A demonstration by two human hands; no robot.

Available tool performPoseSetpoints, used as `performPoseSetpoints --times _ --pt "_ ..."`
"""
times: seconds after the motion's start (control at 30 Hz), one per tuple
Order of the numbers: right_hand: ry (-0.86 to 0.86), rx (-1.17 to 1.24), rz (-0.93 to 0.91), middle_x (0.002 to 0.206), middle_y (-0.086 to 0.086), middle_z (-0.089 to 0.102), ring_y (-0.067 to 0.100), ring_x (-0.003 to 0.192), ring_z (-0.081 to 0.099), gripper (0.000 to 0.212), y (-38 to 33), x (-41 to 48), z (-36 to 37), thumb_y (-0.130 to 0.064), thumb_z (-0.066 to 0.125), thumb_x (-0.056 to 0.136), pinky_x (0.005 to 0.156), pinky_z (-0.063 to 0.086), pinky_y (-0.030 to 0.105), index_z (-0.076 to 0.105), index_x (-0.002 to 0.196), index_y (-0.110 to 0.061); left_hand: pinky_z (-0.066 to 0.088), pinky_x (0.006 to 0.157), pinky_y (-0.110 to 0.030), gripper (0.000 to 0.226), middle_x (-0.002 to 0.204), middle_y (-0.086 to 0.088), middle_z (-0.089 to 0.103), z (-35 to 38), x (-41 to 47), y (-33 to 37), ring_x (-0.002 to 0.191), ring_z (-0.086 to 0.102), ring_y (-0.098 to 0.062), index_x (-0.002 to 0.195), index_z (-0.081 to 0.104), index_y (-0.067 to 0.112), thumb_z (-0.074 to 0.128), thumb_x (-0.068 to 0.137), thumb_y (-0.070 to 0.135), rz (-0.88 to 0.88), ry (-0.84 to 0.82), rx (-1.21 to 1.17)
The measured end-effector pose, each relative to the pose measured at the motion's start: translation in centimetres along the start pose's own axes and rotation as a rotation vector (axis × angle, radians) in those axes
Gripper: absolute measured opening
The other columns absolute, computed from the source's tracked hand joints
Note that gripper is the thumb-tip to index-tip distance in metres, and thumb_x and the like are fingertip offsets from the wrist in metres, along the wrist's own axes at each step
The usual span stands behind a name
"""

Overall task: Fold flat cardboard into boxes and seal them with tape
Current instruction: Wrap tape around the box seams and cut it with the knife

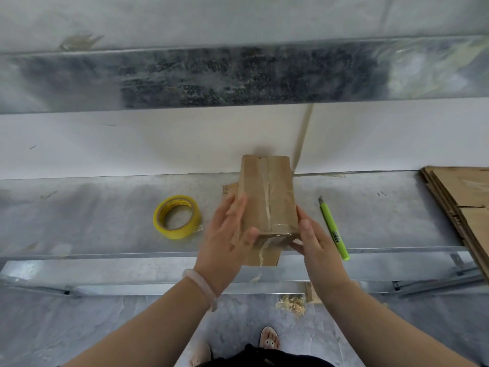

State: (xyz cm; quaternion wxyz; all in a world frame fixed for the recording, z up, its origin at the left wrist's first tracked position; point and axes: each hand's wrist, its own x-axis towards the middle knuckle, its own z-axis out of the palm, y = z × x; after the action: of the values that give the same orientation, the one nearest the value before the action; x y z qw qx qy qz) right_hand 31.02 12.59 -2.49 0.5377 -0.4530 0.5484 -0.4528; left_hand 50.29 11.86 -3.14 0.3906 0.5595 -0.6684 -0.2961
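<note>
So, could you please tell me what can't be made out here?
Head view:
Box underside and far end: hidden by the box itself.
Box sides: covered by left hand and right hand.
Cardboard stack: cut off by the right edge.
Knife label: too small to read.

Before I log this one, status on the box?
Left hand flat on box side, right hand gripping it. Seam taped. Tape roll, knife clear aside.

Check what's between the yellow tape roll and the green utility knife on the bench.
Head view: the taped cardboard box, held by the left hand and right hand, fills the stretch between the tape roll and the utility knife.
</note>
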Motion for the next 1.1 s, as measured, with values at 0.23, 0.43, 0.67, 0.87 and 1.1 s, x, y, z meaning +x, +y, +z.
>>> performPoseSetpoints --times 0.23,0.43,0.67,0.87,1.1 --pt "-0.083 -0.27 0.023 0.119 -0.017 0.064 0.0 0.106 0.061 0.06 -0.4 0.4 1.1 -0.042 0.053 0.096 0.093 0.051 0.029 0.027 0.15 -0.044 0.041 0.108 -0.037 0.055 0.156 0.006 0.022 0.6 -0.2 -1.0 0.139 0.03 -0.006 0.142 0.024 0.056 0.037 0.09 0.067 0.054 -0.041 0.1" --pt "-0.046 -0.102 0.087 0.129 -0.022 0.057 0.003 0.12 0.055 0.045 -0.4 0.3 1.6 -0.03 0.041 0.104 0.107 0.045 0.037 0.035 0.146 -0.043 0.026 0.114 -0.023 0.06 0.157 0.014 0.018 0.6 -1.2 -0.6 0.142 0.02 0.001 0.148 0.005 0.043 0.025 0.094 0.062 -0.022 -0.066 0.088" --pt "-0.18 -0.177 0.061 0.131 -0.035 0.051 -0.005 0.126 0.048 0.039 -1.9 -1.0 0.4 -0.032 0.037 0.104 0.112 0.039 0.035 0.044 0.135 -0.054 0.047 0.07 -0.008 0.028 0.087 0.023 0.072 -1.7 -1.3 0.8 0.085 0.065 0.006 0.121 0.06 0.035 0.053 0.094 0.033 -0.266 0.154 -0.253" --pt "0.007 -0.27 -0.086 0.123 -0.02 0.058 -0.005 0.106 0.059 0.033 -5.6 0.2 0.0 -0.033 0.056 0.096 0.094 0.049 0.021 0.05 0.125 -0.048 0.05 0.078 -0.014 0.036 0.083 0.018 0.072 -4.3 -0.1 2.4 0.084 0.064 0.0 0.102 0.068 0.014 0.041 0.094 0.037 -0.297 0.261 -0.443" --pt "-0.122 -0.101 0.059 0.134 -0.011 0.056 0.004 0.114 0.057 0.045 -7.9 3.6 -2.0 -0.042 0.061 0.089 0.097 0.044 0.025 0.051 0.133 -0.036 0.053 0.086 -0.026 0.034 0.115 -0.004 0.07 -4.8 2.0 3.6 0.11 0.064 -0.017 0.117 0.066 0.017 0.038 0.102 0.028 -0.413 0.216 -0.783"
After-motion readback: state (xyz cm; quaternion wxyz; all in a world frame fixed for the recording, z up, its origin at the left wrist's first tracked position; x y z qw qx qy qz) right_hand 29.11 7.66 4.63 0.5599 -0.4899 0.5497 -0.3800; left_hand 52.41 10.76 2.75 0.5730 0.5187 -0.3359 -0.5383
